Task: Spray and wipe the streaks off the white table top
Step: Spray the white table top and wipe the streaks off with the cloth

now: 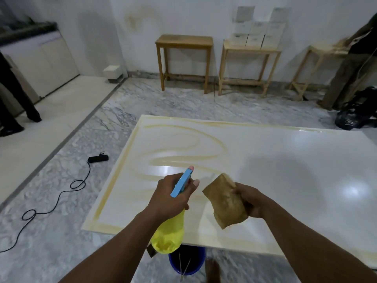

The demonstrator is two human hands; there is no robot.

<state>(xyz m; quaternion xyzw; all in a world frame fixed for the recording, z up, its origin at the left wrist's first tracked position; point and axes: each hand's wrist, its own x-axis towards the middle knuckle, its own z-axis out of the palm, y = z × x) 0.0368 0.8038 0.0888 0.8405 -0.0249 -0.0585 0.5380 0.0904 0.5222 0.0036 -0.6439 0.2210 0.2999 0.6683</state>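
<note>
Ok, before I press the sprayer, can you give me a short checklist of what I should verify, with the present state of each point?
1. Spray bottle gripped by the left hand: ok.
2. Pink nozzle aimed at the yellowish streaks: ok.
3. Finger on the trigger: cannot tell, the hand hides it.
4. Brown cloth ready in the right hand: ok.
5. White table top free of streaks: not ok, loops cover its left part and lines run along its edges.
6. Liquid in the bottle: cannot tell.
</note>
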